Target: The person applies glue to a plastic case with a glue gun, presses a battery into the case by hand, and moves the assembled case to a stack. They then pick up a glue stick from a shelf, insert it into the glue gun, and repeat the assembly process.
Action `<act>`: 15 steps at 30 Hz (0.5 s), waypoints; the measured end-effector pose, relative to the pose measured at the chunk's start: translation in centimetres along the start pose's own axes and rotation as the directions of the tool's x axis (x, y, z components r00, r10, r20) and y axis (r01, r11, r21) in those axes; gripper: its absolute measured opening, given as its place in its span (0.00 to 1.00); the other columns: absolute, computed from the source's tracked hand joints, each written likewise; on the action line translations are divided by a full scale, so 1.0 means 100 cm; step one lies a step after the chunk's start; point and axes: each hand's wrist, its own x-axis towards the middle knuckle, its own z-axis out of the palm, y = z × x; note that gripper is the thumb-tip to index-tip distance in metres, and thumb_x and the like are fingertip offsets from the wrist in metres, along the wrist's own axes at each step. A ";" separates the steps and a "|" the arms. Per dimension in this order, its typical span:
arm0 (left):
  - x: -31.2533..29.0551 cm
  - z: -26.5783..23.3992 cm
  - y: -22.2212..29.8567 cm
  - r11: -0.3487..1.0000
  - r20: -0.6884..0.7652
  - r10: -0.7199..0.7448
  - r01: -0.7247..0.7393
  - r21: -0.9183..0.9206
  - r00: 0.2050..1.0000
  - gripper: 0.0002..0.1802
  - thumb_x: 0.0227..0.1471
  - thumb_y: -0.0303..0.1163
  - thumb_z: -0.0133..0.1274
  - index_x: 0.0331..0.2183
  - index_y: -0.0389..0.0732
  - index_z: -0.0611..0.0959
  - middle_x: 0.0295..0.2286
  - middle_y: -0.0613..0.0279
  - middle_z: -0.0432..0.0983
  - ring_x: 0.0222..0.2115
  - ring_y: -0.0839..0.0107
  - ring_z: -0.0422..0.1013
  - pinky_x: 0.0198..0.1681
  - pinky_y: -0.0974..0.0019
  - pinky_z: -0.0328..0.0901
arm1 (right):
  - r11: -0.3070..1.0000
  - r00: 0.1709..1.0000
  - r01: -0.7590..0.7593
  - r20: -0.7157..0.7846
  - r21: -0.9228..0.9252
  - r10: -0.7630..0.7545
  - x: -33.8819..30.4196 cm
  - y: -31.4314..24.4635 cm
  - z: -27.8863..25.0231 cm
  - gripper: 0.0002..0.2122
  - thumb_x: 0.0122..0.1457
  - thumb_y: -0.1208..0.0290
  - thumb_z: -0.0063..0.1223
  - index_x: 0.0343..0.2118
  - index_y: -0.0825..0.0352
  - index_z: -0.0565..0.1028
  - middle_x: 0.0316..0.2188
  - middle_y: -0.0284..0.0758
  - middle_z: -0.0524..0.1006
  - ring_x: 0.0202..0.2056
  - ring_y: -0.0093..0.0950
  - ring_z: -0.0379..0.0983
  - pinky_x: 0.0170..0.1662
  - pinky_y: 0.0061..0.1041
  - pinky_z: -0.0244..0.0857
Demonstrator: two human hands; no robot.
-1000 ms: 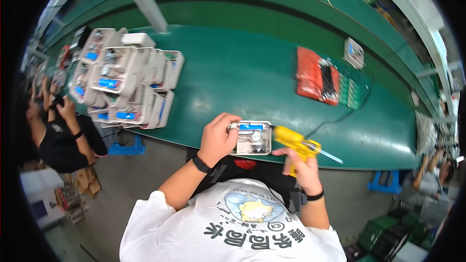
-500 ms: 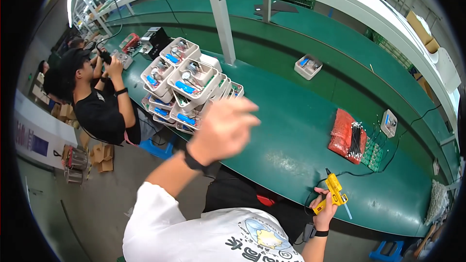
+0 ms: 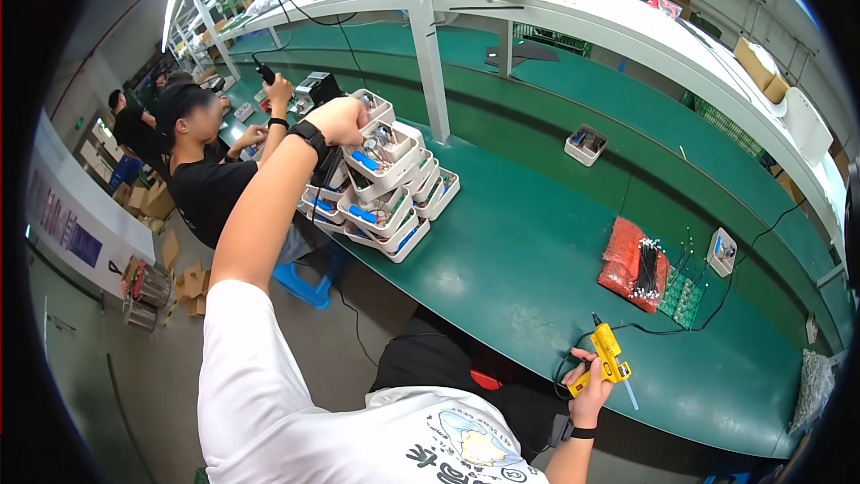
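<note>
the top white tray (image 3: 381, 145) on the stack of trays (image 3: 385, 197), upper centre of the frame, takes the closed left hand (image 3: 340, 121) at its rim: seat it squarely, right hand (image 3: 589, 387) gripping the yellow glue gun (image 3: 606, 354) at lower right.

Your long green bench (image 3: 520, 251) carries a stack of white trays (image 3: 385, 188) at its left. A lone white tray (image 3: 585, 144) sits further back. To your right lie a red packet (image 3: 632, 264), a green circuit board (image 3: 685, 294) and a small white box (image 3: 722, 252).
</note>
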 end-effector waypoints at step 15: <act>-0.053 -0.031 0.035 0.986 -0.316 0.128 -0.154 -0.058 0.940 0.12 0.47 0.22 0.60 0.38 0.38 0.88 0.35 0.49 0.87 0.41 0.46 0.83 0.47 0.50 0.76 | 0.998 0.999 -0.017 0.028 0.063 0.016 -0.004 0.004 -0.009 0.11 0.79 0.65 0.47 0.47 0.70 0.75 0.48 0.54 0.84 0.23 0.24 0.72 0.30 0.31 0.75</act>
